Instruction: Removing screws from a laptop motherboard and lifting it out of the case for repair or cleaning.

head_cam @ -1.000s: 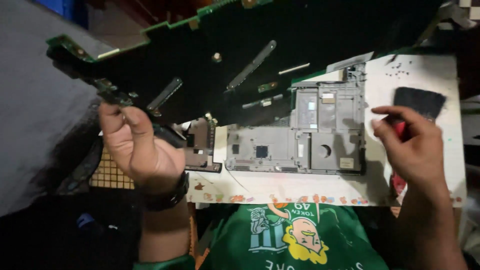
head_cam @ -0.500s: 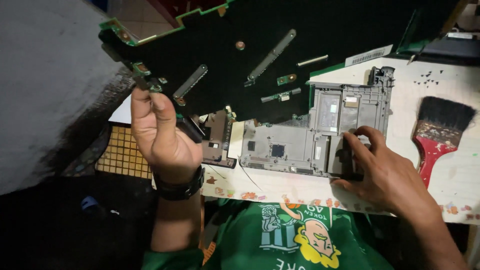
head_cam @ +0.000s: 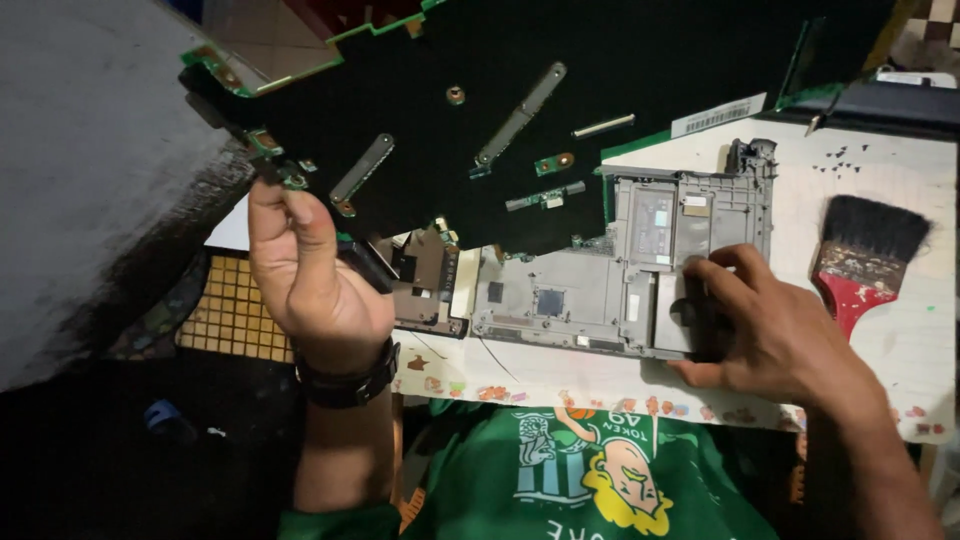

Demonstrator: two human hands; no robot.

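The left hand (head_cam: pixel 305 275) pinches the lower left edge of a large dark circuit board (head_cam: pixel 520 120) with thumb and fingers closed on it, holding the board tilted up above the grey laptop chassis (head_cam: pixel 600 285). The right hand (head_cam: pixel 775 335) lies on the right end of that chassis, fingers curled narrow over its near right corner, pressing it against the counter (head_cam: pixel 900 230); I cannot tell whether it grips or only rests there.

The chassis lies flat on the pale patterned sheet that covers the counter. Right of the chassis, just beside the right hand, lies 1 paintbrush (head_cam: pixel 865 255) with a red handle and black bristles. Left of the chassis a small brown component (head_cam: pixel 425 275) sits against its end, partly under the raised board.

The board is held by 1 edge only, so it could flex or slip from the pinch. Its lower edge hangs close over the chassis and the brown component, and a snag there could strain whatever connects them.

The chassis is the only tray-like thing here; its shallow bays show flat plates and 1 small dark chip, nothing loose.
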